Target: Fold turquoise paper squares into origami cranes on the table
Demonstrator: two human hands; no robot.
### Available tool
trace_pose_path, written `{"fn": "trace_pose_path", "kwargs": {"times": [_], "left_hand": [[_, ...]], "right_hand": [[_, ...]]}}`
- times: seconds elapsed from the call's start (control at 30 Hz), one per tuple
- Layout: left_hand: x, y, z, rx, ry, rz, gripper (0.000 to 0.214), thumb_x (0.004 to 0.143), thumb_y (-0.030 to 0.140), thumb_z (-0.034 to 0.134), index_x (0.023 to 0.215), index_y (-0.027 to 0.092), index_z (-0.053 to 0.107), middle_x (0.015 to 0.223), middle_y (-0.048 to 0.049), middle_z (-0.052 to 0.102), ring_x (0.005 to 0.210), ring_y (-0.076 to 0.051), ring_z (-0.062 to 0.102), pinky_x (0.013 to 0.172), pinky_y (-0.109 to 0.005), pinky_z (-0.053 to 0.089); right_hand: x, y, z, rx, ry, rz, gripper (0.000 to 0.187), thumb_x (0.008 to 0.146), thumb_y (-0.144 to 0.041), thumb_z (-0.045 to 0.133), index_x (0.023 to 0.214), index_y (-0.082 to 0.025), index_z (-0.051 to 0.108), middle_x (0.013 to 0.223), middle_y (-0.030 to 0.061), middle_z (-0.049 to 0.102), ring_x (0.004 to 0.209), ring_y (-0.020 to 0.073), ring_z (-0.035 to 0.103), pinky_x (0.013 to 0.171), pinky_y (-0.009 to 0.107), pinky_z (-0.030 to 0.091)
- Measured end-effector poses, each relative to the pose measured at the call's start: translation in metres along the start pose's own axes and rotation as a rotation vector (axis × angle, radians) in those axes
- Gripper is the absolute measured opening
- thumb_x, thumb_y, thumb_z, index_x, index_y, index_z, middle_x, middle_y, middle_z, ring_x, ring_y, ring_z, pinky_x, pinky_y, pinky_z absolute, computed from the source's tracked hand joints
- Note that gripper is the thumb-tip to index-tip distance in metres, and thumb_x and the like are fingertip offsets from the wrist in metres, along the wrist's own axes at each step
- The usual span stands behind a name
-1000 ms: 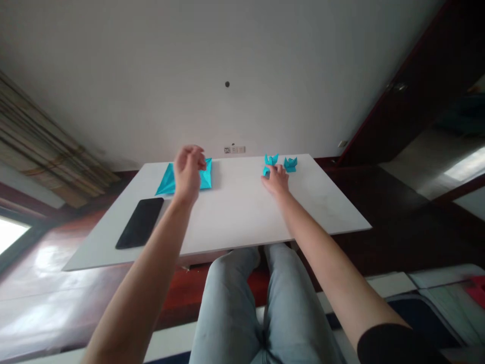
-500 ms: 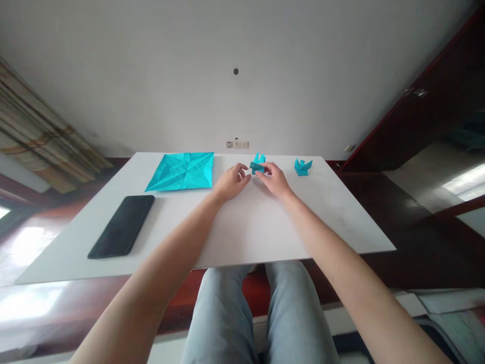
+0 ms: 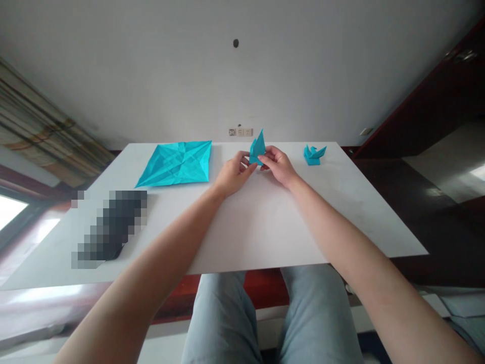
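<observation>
Whereas half a second ago the turquoise origami bird point(image 3: 257, 151) was tipped base-forward with the left hand point(image 3: 232, 175) just beside it, it is now turned upright and gripped low by the fingertips of both that hand and the right hand point(image 3: 282, 167), which indicates continued two-handed handling. Position: above the far middle of the white tabletop point(image 3: 250, 227). Its tall point faces up; the long axis is near vertical, leaning slightly right.

Two paper birds point(image 3: 257, 150) point(image 3: 312, 156), one sheet point(image 3: 178, 164), one dark slab point(image 3: 119, 222) (blurred), two hands point(image 3: 232, 177) point(image 3: 280, 166).
</observation>
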State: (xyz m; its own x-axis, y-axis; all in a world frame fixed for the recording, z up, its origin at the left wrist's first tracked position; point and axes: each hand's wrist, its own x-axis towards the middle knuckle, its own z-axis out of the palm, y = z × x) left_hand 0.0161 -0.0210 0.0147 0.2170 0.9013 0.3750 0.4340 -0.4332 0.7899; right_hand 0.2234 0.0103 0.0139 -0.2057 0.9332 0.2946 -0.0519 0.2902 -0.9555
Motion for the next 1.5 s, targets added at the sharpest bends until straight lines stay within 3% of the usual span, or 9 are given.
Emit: {"fn": "trace_pose_path", "kwargs": {"times": [0.17, 0.37, 0.67, 1.0, 1.17, 1.4, 1.5], "left_hand": [[0.001, 0.003, 0.001, -0.047, 0.021, -0.010, 0.024, 0.107, 0.032, 0.076, 0.128, 0.023, 0.068, 0.098, -0.0008, 0.081, 0.071, -0.014, 0.075, 0.064, -0.025, 0.052], [0.000, 0.004, 0.000, -0.041, 0.018, 0.018, 0.027, 0.105, 0.030, 0.078, 0.128, 0.023, 0.067, 0.109, -0.0027, 0.083, 0.074, -0.012, 0.075, 0.068, -0.024, 0.055], [0.000, -0.005, 0.002, 0.043, 0.054, 0.104, 0.029, 0.102, 0.021, 0.074, 0.129, 0.025, 0.067, 0.120, -0.0034, 0.082, 0.079, -0.012, 0.076, 0.072, -0.024, 0.057], [-0.001, -0.003, 0.000, 0.013, 0.042, 0.101, 0.022, 0.105, 0.024, 0.074, 0.126, 0.023, 0.067, 0.119, -0.0049, 0.082, 0.081, -0.012, 0.077, 0.074, -0.026, 0.058], [0.000, -0.005, -0.001, 0.039, 0.034, 0.159, 0.038, 0.096, 0.015, 0.082, 0.131, 0.022, 0.068, 0.125, -0.0053, 0.079, 0.088, -0.011, 0.075, 0.079, -0.024, 0.063], [0.002, -0.013, 0.002, 0.046, 0.090, 0.197, 0.026, 0.102, 0.018, 0.079, 0.126, 0.022, 0.072, 0.130, -0.0066, 0.074, 0.088, -0.010, 0.077, 0.072, -0.021, 0.063], [0.002, -0.015, 0.003, 0.028, 0.106, 0.241, 0.027, 0.104, 0.021, 0.078, 0.130, 0.022, 0.072, 0.132, -0.0074, 0.074, 0.093, -0.011, 0.080, 0.083, -0.024, 0.067]], "right_hand": [[0.001, 0.001, -0.001, 0.028, -0.017, 0.030, 0.064, 0.077, -0.076, 0.094, 0.113, -0.033, 0.064, 0.082, -0.0070, 0.077, 0.064, 0.0165, 0.067, 0.069, 0.035, 0.062], [0.002, 0.003, 0.000, -0.011, 0.012, 0.060, 0.060, 0.082, -0.076, 0.089, 0.113, -0.033, 0.062, 0.082, -0.0068, 0.076, 0.065, 0.0168, 0.067, 0.067, 0.035, 0.060], [0.005, 0.010, -0.001, -0.019, -0.010, 0.051, 0.051, 0.086, -0.057, 0.091, 0.112, -0.034, 0.053, 0.080, -0.0090, 0.072, 0.068, 0.0169, 0.065, 0.065, 0.033, 0.055], [0.005, 0.007, 0.000, -0.036, 0.005, 0.043, 0.038, 0.086, -0.040, 0.086, 0.106, -0.035, 0.054, 0.081, -0.0094, 0.076, 0.068, 0.0186, 0.065, 0.073, 0.038, 0.061], [0.003, 0.006, 0.001, -0.002, -0.007, 0.046, 0.042, 0.084, -0.047, 0.087, 0.106, -0.034, 0.054, 0.086, -0.0070, 0.079, 0.077, 0.0191, 0.069, 0.073, 0.035, 0.059], [0.003, 0.007, 0.000, 0.010, -0.035, 0.047, 0.057, 0.082, -0.062, 0.094, 0.112, -0.032, 0.056, 0.087, -0.0061, 0.078, 0.073, 0.0168, 0.066, 0.069, 0.033, 0.057], [0.005, 0.009, -0.001, 0.008, -0.016, 0.017, 0.059, 0.083, -0.069, 0.093, 0.111, -0.031, 0.057, 0.091, -0.0036, 0.078, 0.075, 0.0171, 0.066, 0.071, 0.033, 0.057]]}}
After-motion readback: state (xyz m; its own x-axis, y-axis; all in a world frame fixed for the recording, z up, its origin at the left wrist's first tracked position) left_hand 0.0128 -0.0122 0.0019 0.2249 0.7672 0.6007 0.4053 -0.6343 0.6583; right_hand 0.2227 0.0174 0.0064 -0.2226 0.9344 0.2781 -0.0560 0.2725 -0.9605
